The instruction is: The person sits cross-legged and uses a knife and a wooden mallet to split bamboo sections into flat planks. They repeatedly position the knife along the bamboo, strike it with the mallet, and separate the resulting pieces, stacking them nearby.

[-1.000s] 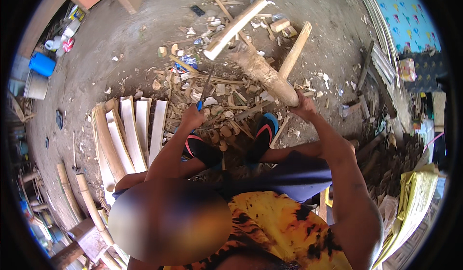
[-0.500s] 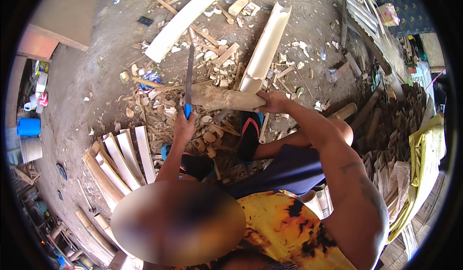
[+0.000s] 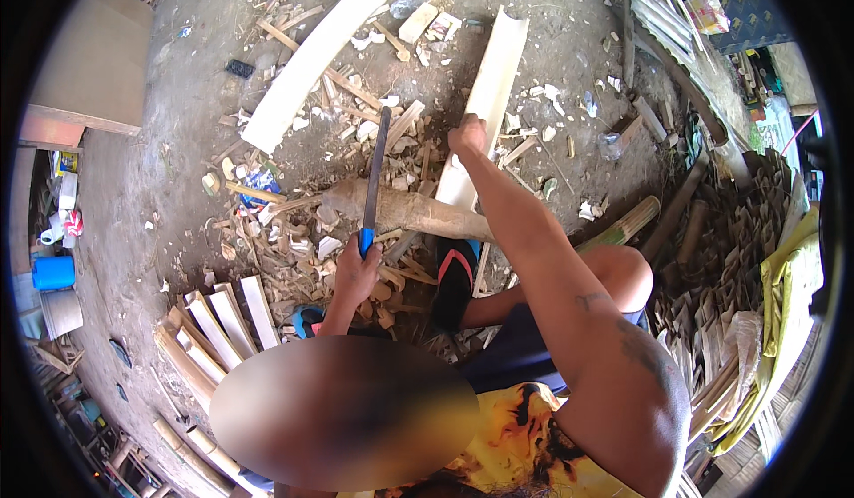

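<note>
Gripping a long knife (image 3: pixel 377 164) by its blue handle with the left hand (image 3: pixel 354 271), wrapped firmly round it, and aiming the dark blade away toward the far side, right across the left part of a thick log (image 3: pixel 427 212). Cannot tell whether touching the bark or passing just above it. Over to the right hand (image 3: pixel 467 135): closed on the left edge of a pale split bamboo piece (image 3: pixel 494 84), about midway along. Stretching, with that hollow trough, from the log out to the far right, and showing the smooth inner face. Down below, lying crosswise on the ground (image 3: pixel 191 133) with that log, just beyond a black sandal (image 3: pixel 454 293) with a red strap. Farther off to the left, another pale strip (image 3: pixel 320 62) to spot; near left, a row of split pieces (image 3: pixel 218 325) lying side by side. And all around the log, scattered thickly, wood chips (image 3: pixel 276 258)!
</note>
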The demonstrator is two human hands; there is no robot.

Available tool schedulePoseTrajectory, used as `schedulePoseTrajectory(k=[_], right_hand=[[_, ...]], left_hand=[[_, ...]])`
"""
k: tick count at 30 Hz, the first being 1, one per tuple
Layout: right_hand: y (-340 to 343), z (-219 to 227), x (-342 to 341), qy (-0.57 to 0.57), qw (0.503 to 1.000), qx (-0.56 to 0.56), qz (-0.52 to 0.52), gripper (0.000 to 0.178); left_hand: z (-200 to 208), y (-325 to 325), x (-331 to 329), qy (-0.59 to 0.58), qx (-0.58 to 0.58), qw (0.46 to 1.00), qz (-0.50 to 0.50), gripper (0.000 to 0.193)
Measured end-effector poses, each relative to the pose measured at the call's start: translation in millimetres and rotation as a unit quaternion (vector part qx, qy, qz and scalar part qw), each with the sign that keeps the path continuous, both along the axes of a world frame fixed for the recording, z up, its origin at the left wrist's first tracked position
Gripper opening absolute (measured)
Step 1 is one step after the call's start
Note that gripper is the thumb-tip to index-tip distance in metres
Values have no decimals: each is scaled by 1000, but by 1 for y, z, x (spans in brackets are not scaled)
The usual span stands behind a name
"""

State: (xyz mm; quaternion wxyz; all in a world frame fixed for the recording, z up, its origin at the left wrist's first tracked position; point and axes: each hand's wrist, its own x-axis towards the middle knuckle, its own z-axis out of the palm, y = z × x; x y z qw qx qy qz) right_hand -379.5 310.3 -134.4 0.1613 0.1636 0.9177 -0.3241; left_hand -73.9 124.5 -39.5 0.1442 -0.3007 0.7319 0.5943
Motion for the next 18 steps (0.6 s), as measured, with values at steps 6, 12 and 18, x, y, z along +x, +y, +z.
schedulePoseTrajectory(k=[6, 12, 18], right_hand=[[33, 25, 4, 77, 716, -659, -218, 29], [40, 127, 17, 122, 782, -603, -97, 60], [-6, 231, -5, 285, 767, -560, -128, 55]], left_hand=[[15, -1, -4, 42, -21, 999, 13, 24], [42, -8, 7, 99, -38, 994, 34, 24], [79, -30, 30, 155, -142, 977, 36, 23]])
